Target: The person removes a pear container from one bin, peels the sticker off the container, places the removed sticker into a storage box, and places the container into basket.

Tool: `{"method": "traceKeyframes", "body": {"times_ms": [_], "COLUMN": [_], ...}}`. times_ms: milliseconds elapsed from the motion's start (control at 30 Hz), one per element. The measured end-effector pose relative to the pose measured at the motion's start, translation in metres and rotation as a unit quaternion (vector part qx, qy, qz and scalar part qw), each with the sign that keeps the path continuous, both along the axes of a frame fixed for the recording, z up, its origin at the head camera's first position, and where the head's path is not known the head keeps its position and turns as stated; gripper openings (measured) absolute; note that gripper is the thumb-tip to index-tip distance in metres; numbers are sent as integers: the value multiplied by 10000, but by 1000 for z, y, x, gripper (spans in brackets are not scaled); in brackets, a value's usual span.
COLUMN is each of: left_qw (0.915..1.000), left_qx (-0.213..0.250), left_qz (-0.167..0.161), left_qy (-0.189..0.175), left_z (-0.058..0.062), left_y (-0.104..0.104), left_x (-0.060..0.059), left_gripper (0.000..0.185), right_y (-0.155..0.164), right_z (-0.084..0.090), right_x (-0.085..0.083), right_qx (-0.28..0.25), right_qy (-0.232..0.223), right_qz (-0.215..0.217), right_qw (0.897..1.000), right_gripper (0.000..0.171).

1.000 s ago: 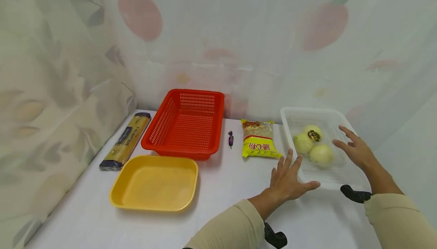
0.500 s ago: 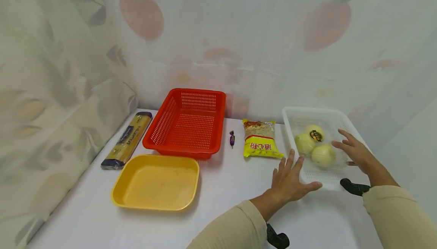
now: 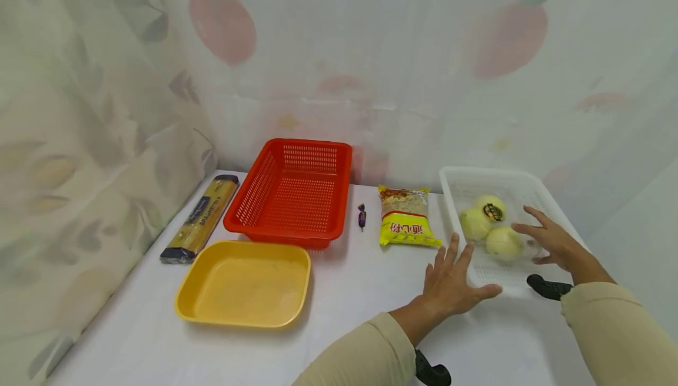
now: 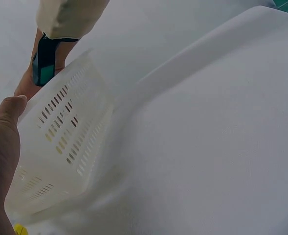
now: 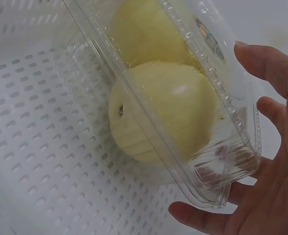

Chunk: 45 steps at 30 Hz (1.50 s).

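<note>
Change: the right hand (image 3: 551, 243) has come lower and closer to the clear box (image 5: 183, 112) than a second ago; the left hand (image 3: 452, 283) has hardly shifted.
Right hand: inside the white basket (image 3: 529, 189), its fingers (image 5: 263, 63) spread wide and cupped about the near end of the clear box, touching its side; the wrist view shows the thumb under the box corner, not yet closed on it.
Left hand: flat on the counter (image 3: 344, 327), fingers straight and apart, its thumb along the near left corner of the white basket; in the left wrist view the thumb (image 4: 7, 110) lies against the slotted wall (image 4: 65, 142).
Clear box: lies in the white basket at the right of the counter, holding pale yellow onions (image 5: 163, 117); a dark round sticker (image 3: 493, 213) sits on its lid.
Red basket: (image 3: 293, 198) stands at the back, left of centre.
Yellow tray: (image 3: 243, 283) just in front of the red basket.
Spaghetti pack: (image 3: 201, 219) lies along the left edge, beside the red basket.
Yellow bag: (image 3: 406, 223) lies between the red basket and the white basket.
Candy: (image 3: 362, 216) a small purple wrapped piece between the red basket and the yellow bag.
Backdrop: a pale curtain (image 3: 339, 62) with fruit prints hangs behind the counter.
</note>
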<state>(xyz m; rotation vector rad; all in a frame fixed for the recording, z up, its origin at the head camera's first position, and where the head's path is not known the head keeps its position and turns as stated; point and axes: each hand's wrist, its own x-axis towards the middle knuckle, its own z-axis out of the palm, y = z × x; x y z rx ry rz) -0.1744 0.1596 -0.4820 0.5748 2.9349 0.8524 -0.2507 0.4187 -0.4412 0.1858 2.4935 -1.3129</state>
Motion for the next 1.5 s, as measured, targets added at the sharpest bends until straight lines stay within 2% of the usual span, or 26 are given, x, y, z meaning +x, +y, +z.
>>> {"method": "traceKeyframes", "body": {"times_ms": [500, 800, 1133, 1500], "left_qw": [10000, 10000, 10000, 10000], "left_qx": [11, 25, 10, 72], "left_qz": [4, 15, -9, -9], "left_qy": [-49, -52, -39, -16], "left_z": [-5, -5, -2, -1], "left_y": [2, 2, 0, -1], "left_x": [4, 5, 4, 2], "left_gripper": [89, 88, 87, 87], "right_y": [2, 5, 5, 6], "right_z": [-13, -20, -19, -18], "right_x": [-3, -6, -10, -16], "right_qx": [-339, -587, -891, -1338], "right_qy": [-441, -609, -1097, -1082], "right_qz": [-219, -416, -643, -648], "right_qw": [9982, 9955, 9879, 9829], "right_gripper": [107, 108, 112, 105]}}
